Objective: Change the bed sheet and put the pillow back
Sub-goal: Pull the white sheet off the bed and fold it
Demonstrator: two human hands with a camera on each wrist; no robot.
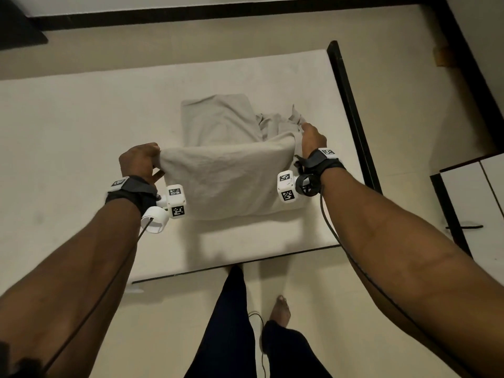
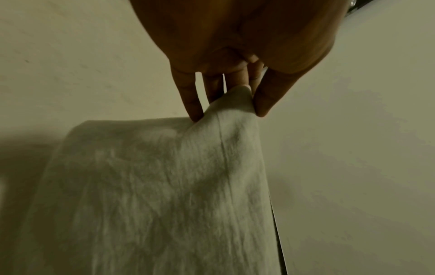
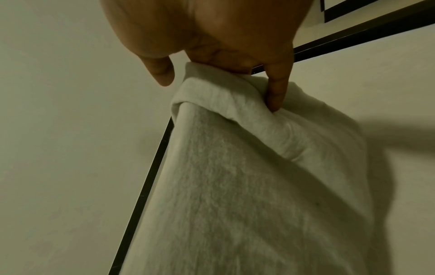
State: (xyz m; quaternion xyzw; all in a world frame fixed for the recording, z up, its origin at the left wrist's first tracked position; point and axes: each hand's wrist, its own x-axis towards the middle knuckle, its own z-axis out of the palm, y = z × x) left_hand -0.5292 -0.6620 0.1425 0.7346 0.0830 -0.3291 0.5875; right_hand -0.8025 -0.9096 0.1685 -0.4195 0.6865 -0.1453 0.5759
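— While both arms reach over the bare cream mattress, what do they hold?

— A pale grey, creased cotton bed sheet, partly folded; the left hand pinches one upper corner at the centre left of the head view, the right hand pinches the other at the centre right; a panel of cloth hangs between them, and the rest lies bunched on the mattress just above, in the middle of the frame.

— How firm are the grips?

— On the left wrist view the thumb and fingers close together on a peak of the cloth; on the right wrist view a finger presses into a rolled edge of the sheet while the thumb stands apart from it; so the right hold looks looser to me.

— Which step is this?

— I judge it the opening-out of the fresh sheet; the mattress is uncovered, no pillow shows in any view, so most of the task lies ahead.

— And next?

— Probably lifting and spreading the hands wider to shake the folds free, then drawing the cloth toward the dark bed frame at the right of the frame; the right hand may need a surer pinch first, or its corner could slip.
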